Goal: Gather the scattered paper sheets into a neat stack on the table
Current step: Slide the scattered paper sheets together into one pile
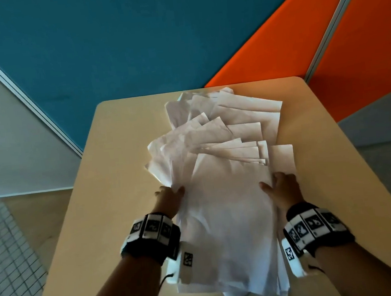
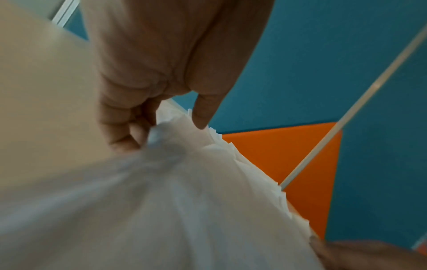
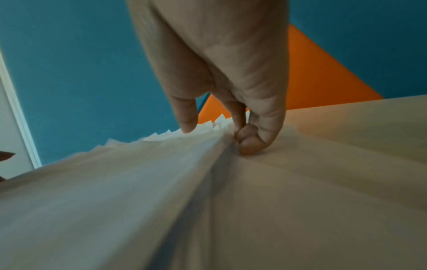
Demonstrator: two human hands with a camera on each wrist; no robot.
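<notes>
Many white paper sheets (image 1: 221,193) lie in a loose, fanned pile down the middle of the beige table (image 1: 118,156). The far sheets are creased and splay out at different angles. My left hand (image 1: 170,196) grips the pile's left edge, thumb (image 2: 201,117) on top and fingers (image 2: 120,127) curled under it. My right hand (image 1: 281,187) grips the right edge, thumb (image 3: 187,118) on the top sheet and fingers (image 3: 256,138) curled against the edge at the tabletop. The near sheets (image 2: 161,210) bulge slightly between both hands.
Blue (image 1: 130,39) and orange (image 1: 299,47) partition panels stand close behind the table's far edge. Bare tabletop runs along both sides of the pile (image 1: 323,158). Tiled floor (image 1: 5,252) lies to the left. The pile's near end overhangs toward the front edge.
</notes>
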